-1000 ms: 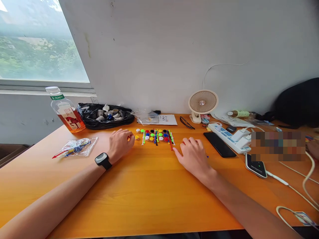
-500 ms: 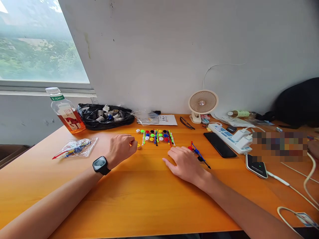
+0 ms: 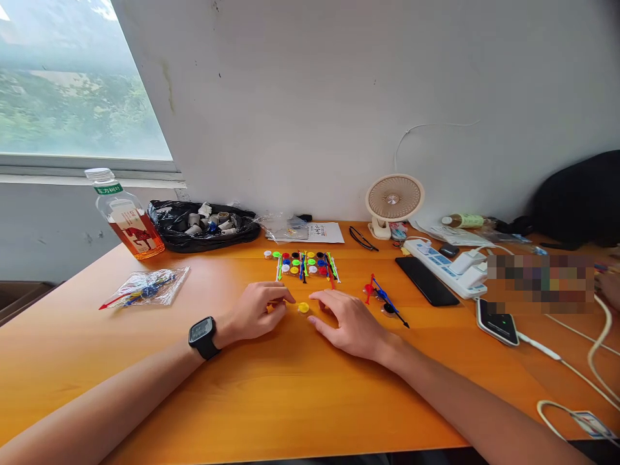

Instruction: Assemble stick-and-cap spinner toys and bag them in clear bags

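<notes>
A small yellow round piece (image 3: 303, 308) with a clear base stands on the table between my hands. Just to its left is my left hand (image 3: 258, 310), with a black watch on the wrist; its fingers are bent and apart, holding nothing. My right hand (image 3: 347, 321) rests on the other side, open, its thumb and index finger apart near the piece. Beyond the hands lie rows of coloured round pieces (image 3: 295, 263) with thin coloured arrow-ended sticks (image 3: 303, 268) between them. Right of my right hand are a red stick (image 3: 369, 290), a blue-and-black stick (image 3: 390, 305) and a black round piece (image 3: 388, 310).
On the left, a clear bag of coloured sticks (image 3: 145, 289) lies in front of a tea bottle (image 3: 128, 223). Behind are a black plastic bag (image 3: 167, 229) and a small fan (image 3: 394, 200). A black phone (image 3: 426, 281), power strip (image 3: 440, 265) and cables occupy the right.
The yellow piece has moved from beside my left hand's fingertips to the spot between both hands. My left hand has shifted right and nearer; my right hand has moved slightly left.
</notes>
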`<action>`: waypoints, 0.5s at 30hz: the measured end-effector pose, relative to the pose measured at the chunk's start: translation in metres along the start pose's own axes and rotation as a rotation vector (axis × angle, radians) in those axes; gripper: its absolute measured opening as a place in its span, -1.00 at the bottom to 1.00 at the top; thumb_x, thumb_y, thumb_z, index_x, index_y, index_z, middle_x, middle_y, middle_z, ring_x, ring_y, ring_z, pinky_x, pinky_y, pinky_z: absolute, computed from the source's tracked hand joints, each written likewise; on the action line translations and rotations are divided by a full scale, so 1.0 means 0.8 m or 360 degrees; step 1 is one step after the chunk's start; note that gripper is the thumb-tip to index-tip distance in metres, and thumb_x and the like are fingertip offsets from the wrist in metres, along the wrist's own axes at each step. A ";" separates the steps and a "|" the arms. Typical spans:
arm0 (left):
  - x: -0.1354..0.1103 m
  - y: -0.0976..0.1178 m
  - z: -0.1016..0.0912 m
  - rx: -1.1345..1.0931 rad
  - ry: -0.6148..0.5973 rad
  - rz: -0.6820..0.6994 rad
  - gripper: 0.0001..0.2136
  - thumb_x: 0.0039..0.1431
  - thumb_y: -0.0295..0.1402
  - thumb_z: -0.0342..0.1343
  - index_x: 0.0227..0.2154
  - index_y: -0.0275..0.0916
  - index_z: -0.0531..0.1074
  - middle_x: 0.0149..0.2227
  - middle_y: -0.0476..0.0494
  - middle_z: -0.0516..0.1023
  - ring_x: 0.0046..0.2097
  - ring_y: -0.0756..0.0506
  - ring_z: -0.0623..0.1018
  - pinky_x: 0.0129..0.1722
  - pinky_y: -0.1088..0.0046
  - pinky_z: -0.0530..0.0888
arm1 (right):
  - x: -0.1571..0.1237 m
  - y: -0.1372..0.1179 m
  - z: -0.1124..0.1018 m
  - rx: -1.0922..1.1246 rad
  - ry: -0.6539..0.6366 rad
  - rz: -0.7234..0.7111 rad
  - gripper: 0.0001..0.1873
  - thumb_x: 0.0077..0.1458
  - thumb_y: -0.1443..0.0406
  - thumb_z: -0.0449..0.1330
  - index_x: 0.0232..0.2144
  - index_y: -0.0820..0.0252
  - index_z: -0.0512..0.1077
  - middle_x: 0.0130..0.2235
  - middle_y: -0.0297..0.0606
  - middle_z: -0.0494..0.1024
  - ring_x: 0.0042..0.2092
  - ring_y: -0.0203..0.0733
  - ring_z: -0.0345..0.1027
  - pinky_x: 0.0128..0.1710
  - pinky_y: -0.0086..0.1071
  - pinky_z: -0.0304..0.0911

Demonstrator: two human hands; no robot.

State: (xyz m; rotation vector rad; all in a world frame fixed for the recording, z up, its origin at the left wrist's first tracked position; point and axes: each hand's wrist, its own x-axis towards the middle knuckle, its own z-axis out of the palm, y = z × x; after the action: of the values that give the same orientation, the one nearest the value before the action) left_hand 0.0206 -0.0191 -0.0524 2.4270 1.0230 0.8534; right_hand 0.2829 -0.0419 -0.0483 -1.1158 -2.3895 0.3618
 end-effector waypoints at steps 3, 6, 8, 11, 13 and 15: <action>0.001 0.001 0.003 -0.0060 -0.0059 0.0041 -0.67 0.27 -0.50 0.00 -0.08 -0.16 0.64 -0.21 -0.15 0.66 -0.25 -0.10 0.60 -0.23 0.42 0.48 | 0.002 0.002 0.005 0.0119 -0.0004 -0.0013 -0.70 0.33 0.23 0.25 0.08 0.13 0.49 -0.11 -0.19 0.64 -0.12 -0.09 0.49 -0.09 -0.27 0.35; 0.002 -0.001 0.004 -0.0089 -0.0047 0.0021 -0.70 0.35 -0.44 0.01 -0.05 -0.17 0.64 -0.23 -0.17 0.64 -0.28 -0.09 0.58 -0.26 0.42 0.47 | 0.003 0.008 0.013 0.0239 0.0033 0.0033 -0.73 0.33 0.26 0.24 0.06 0.11 0.50 -0.14 -0.22 0.62 -0.15 -0.12 0.48 -0.13 -0.29 0.35; 0.003 -0.003 0.005 -0.0141 -0.0018 0.0007 -0.71 0.39 -0.40 0.02 -0.04 -0.17 0.64 -0.22 -0.18 0.64 -0.26 -0.09 0.58 -0.25 0.41 0.47 | 0.004 0.012 0.018 0.0356 0.0042 0.0089 -0.72 0.33 0.27 0.24 0.07 0.10 0.49 -0.16 -0.24 0.62 -0.23 -0.17 0.45 -0.20 -0.32 0.35; 0.004 -0.005 0.004 -0.0227 0.0034 -0.0008 -0.73 0.41 -0.35 0.04 -0.05 -0.18 0.64 -0.20 -0.19 0.66 -0.23 -0.10 0.59 -0.23 0.41 0.48 | 0.005 0.016 0.022 0.0525 0.0035 0.0148 -0.67 0.32 0.26 0.24 0.11 0.09 0.47 -0.18 -0.27 0.62 -0.32 -0.23 0.40 -0.27 -0.35 0.35; 0.004 -0.004 0.004 -0.0290 0.0053 -0.0008 -0.74 0.42 -0.34 0.04 -0.06 -0.18 0.65 -0.18 -0.19 0.67 -0.21 -0.10 0.60 -0.20 0.40 0.49 | 0.006 0.017 0.023 0.0566 0.0087 0.0171 -0.65 0.32 0.25 0.24 0.13 0.09 0.45 -0.18 -0.26 0.60 -0.33 -0.24 0.38 -0.28 -0.35 0.36; 0.004 -0.002 0.004 -0.0361 0.0062 -0.0002 -0.75 0.43 -0.34 0.05 -0.07 -0.19 0.65 -0.18 -0.20 0.67 -0.19 -0.11 0.60 -0.17 0.39 0.50 | 0.007 0.018 0.023 0.0558 0.0172 0.0182 -0.66 0.32 0.23 0.24 0.12 0.10 0.46 -0.15 -0.24 0.58 -0.32 -0.25 0.38 -0.28 -0.35 0.37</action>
State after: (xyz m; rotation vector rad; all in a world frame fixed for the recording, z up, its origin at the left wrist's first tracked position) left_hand 0.0237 -0.0157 -0.0544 2.2275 0.8883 0.9640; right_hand 0.2797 -0.0291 -0.0680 -1.0783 -2.0710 0.7095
